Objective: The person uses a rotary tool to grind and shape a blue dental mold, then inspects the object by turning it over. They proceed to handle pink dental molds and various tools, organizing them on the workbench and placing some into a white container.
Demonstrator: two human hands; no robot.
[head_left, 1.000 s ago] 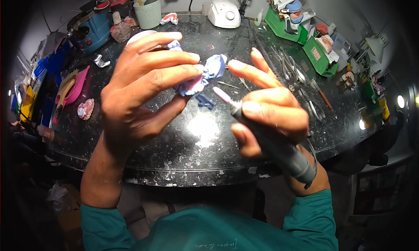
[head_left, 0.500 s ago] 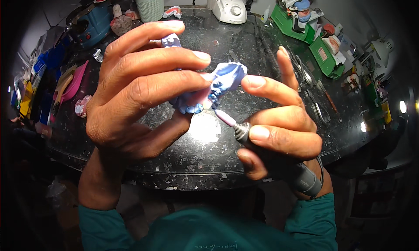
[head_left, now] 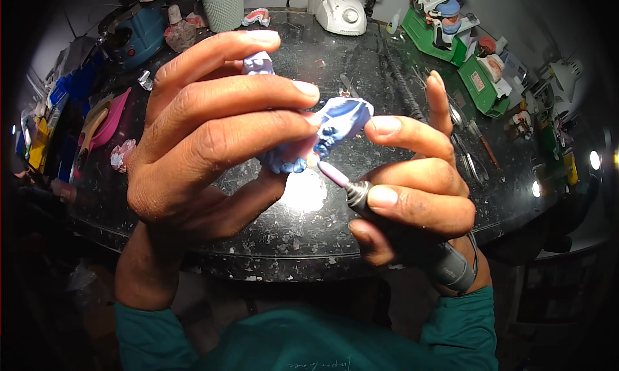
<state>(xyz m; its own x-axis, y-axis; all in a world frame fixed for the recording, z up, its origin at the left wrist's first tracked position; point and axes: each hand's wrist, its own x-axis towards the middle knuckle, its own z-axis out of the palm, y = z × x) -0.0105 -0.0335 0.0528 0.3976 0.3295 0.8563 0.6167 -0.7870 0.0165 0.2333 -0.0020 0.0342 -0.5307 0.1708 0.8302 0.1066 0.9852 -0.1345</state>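
Note:
My left hand (head_left: pixel 206 136) is closed round a blue dental cast (head_left: pixel 346 115), fingers over its top and thumb below. A pink part with a pale tooth sits on the cast, partly hidden by my fingers. My right hand (head_left: pixel 419 197) grips a dark rotary handpiece (head_left: pixel 454 269) between thumb and fingers. Its tapered pinkish-purple grinding tip (head_left: pixel 333 174) points up and left, right beside the pale tooth; whether they touch, I cannot tell. The right index fingertip rests against the cast's right edge, and the little finger sticks up.
Across the black table (head_left: pixel 284 248) stand a white control box (head_left: pixel 340 14), a woven pot (head_left: pixel 224 10) and a blue machine (head_left: pixel 133 39). Green boxes (head_left: pixel 483 84) with dental models are at right, near metal hand tools (head_left: pixel 471 158). A pink dustpan (head_left: pixel 113 123) lies left.
The left hand has shifted the cast slightly right and down, and its pale tooth is now closer to the grinding tip. The handpiece has stayed nearly in place.

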